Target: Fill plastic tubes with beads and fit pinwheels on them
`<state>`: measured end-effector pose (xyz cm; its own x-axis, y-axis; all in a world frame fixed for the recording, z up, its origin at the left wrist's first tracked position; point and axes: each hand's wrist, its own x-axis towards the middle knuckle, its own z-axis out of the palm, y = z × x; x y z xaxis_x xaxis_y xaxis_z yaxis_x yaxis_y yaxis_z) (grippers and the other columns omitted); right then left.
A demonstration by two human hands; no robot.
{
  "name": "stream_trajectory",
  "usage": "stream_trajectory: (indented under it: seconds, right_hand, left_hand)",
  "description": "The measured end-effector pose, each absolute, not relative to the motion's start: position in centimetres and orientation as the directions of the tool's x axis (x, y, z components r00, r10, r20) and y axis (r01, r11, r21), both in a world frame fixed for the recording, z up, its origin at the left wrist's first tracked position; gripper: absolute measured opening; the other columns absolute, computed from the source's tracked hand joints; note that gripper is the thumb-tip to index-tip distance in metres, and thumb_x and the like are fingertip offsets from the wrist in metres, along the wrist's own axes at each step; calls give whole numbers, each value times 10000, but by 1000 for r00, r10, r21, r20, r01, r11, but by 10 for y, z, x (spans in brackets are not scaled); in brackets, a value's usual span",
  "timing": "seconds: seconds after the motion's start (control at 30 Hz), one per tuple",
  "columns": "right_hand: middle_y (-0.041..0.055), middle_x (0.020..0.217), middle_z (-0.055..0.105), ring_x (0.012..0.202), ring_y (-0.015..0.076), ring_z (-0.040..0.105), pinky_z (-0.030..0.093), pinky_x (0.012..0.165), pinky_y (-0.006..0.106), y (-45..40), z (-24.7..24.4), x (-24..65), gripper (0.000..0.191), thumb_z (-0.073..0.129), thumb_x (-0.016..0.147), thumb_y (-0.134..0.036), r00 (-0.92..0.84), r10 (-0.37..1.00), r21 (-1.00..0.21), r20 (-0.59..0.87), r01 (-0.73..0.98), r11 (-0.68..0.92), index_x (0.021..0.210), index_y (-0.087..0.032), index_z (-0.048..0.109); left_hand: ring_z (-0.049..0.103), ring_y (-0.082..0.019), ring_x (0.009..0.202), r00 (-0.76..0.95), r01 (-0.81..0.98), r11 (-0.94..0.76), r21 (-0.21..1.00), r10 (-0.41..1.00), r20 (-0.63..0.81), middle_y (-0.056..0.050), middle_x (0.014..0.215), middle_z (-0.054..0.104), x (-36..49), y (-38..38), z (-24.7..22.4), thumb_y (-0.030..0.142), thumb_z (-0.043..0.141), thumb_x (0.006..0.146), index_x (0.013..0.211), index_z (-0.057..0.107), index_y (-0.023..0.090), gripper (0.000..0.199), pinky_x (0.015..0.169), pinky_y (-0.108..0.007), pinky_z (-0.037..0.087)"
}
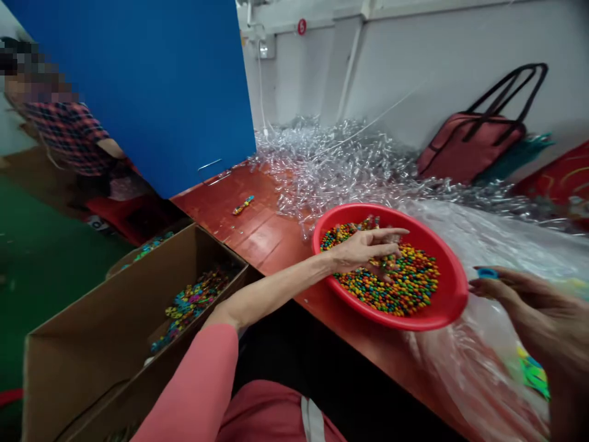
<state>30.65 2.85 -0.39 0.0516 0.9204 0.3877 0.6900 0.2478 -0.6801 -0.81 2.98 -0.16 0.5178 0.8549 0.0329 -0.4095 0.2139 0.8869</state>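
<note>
Pinched in the right hand (536, 310) was a small blue plastic piece (486, 273), beside a round red plastic basin (446, 310) on the red tabletop's (262, 239) near edge. The left hand (365, 248) spread over glossy multicoloured pellets (405, 294) inside; whether it gripped anything could not be told. Staying low within the basin would probably have limited spills. Clear tube-like plastic (340, 147) lay heaped along the far edge.

Person's plain coral-pink sleeve (197, 374) leaves left forearm (276, 288) bare; dusky-red garment (264, 411) bears single pale grey strip (313, 420).
</note>
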Motion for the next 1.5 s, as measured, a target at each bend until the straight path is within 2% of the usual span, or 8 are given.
stream_trajectory:
  seconds: [0.17, 0.37, 0.73, 0.97, 1.07, 1.23, 1.4, 1.5]
  right_hand:
    - [65, 877, 804, 714, 221, 734, 610, 689, 348, 23, 12, 238, 376, 802, 811, -535, -228, 891, -750, 392, 482, 453, 1033, -231, 809]
    - [55, 1005, 795, 921, 216, 740, 604, 872, 360, 17, 31, 203, 195, 689, 990, -361, -572, 649, -508, 501, 413, 756, 1117, -244, 780]
    - [53, 892, 658, 786, 163, 645, 522, 705, 256, 9, 50, 207, 257, 541, 1084, -368, -768, 513, -366, 384, 383, 848, 1148, -217, 740]
    - [64, 946, 690, 835, 183, 674, 536, 747, 279, 22, 51, 222, 217, 578, 1061, -322, -735, 561, -342, 380, 452, 824, 1141, -206, 744]
    - [65, 990, 740, 859, 204, 696, 560, 789, 319, 30, 50, 241, 184, 637, 1024, -324, -635, 636, -353, 437, 530, 771, 1119, -219, 754]
    - [32, 968, 778, 836, 211, 716, 598, 879, 384, 27, 48, 268, 176, 672, 1000, -343, -513, 713, -399, 478, 596, 697, 1111, -254, 776]
    - [39, 1020, 798, 879, 227, 743, 591, 1001, 443, 19, 35, 282, 184, 688, 990, -338, -467, 715, -425, 520, 585, 691, 1127, -262, 784]
    - [42, 1034, 801, 893, 231, 745, 593, 997, 443, 18, 25, 293, 188, 690, 989, -331, -432, 735, -451, 522, 591, 668, 1138, -264, 782]
  left_hand:
    - [638, -118, 809, 482, -287, 135, 948, 876, 21, -107, 1097, 728, -36, 2, -11, 381, 781, 904, 1298, 717, 165, 454, 687, -242, 521]
    - [602, -110, 674, 546, -191, 90, 977, 837, 30, -22, 847, 649, -52, -13, -13, 513, 709, 939, 1325, 694, 164, 521, 610, -245, 482]
    - [476, -85, 629, 659, 5, 78, 997, 750, -62, -23, 843, 630, -47, -13, 0, 495, 656, 956, 1211, 742, 141, 444, 574, -235, 356]
    - [494, -110, 700, 664, -23, 153, 988, 741, -100, -40, 893, 615, -47, -2, -2, 546, 613, 971, 1246, 724, 135, 507, 632, -250, 384]
    - [559, -141, 773, 601, 224, -96, 970, 797, -60, -48, 947, 653, -44, 14, -2, 421, 659, 951, 1216, 710, 137, 392, 727, -283, 448]
    - [598, -232, 987, 657, 606, -491, 626, 752, -47, -81, 1027, 647, -10, 43, -23, 198, 713, 849, 972, 725, 150, 133, 937, -363, 481]
    - [564, -201, 854, 638, 564, -363, 742, 762, -113, -28, 793, 607, 58, 63, -37, 57, 675, 766, 706, 621, 171, 139, 906, -344, 503]
    - [538, -158, 730, 595, 551, -271, 789, 791, -144, 1, 718, 571, 83, 72, -36, 106, 636, 852, 768, 631, 161, 100, 773, -299, 520]
